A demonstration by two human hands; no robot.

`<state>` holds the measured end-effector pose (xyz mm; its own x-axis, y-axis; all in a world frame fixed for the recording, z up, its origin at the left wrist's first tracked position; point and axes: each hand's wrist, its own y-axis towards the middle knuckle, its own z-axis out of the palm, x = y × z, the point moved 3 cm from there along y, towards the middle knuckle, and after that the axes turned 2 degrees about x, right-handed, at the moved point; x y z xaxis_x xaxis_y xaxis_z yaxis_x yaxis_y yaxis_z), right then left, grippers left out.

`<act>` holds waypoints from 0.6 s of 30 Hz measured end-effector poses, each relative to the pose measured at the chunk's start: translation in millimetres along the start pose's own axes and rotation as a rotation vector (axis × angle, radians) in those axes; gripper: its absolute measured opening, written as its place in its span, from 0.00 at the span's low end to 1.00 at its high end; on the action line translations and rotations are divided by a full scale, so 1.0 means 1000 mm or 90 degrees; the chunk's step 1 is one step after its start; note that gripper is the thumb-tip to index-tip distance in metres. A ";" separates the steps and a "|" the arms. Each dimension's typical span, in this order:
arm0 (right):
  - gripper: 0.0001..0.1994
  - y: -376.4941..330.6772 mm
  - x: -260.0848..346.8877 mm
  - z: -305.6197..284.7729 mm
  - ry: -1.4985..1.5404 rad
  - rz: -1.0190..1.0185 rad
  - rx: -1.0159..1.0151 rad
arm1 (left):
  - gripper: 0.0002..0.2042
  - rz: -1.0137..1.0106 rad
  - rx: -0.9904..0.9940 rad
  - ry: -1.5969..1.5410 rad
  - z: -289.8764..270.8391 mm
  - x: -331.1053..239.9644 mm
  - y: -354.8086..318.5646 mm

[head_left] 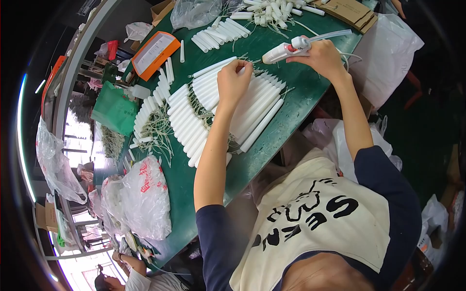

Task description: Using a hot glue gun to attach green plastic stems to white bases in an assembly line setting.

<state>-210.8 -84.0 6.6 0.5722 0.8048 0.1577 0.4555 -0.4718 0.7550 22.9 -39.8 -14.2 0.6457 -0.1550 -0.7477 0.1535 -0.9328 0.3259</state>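
Note:
My right hand [323, 59] is wrapped round a white hot glue gun [277, 53] with an orange-red part. A clear glue stick [332, 35] juts from its back, and its nozzle points left toward my left hand. My left hand [234, 81] is closed in a pinch above the white tubes; what its fingertips hold is too small to make out. Beneath and beside it lie rows of slim white tubes [256, 112], side by side, with thin pale strings at their ends. Another row of tubes [183, 123] lies to the left of my left forearm.
More white tubes [221, 35] and a loose pile [272, 12] lie at the table's far side. An orange box [154, 54], a green bag [115, 107] and clear plastic bags [145, 199] stand along the left. Flattened cardboard [349, 14] lies far right. Another person [136, 271] sits lower left.

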 end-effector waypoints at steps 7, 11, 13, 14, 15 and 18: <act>0.24 -0.005 0.000 0.000 -0.058 0.080 0.016 | 0.11 -0.010 0.048 -0.046 0.001 -0.002 0.000; 0.20 -0.009 -0.009 0.002 0.046 0.081 -0.002 | 0.11 0.005 0.052 -0.052 0.002 -0.003 0.001; 0.20 -0.010 -0.012 0.008 0.083 0.084 0.007 | 0.11 0.004 0.059 -0.052 0.001 -0.003 0.002; 0.20 -0.010 -0.010 0.007 0.085 0.084 0.007 | 0.11 0.003 0.059 -0.051 0.001 -0.001 0.002; 0.20 -0.010 -0.008 0.005 0.099 0.087 0.011 | 0.11 0.009 0.054 -0.055 0.001 0.001 0.002; 0.20 -0.011 -0.009 0.007 0.124 0.101 0.001 | 0.11 0.007 0.053 -0.055 0.003 0.001 0.002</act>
<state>-216.5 -88.7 -7.8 0.4951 0.7743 0.3942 0.3706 -0.5985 0.7102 21.3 -42.8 -15.8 0.5793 -0.1902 -0.7926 0.0816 -0.9540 0.2885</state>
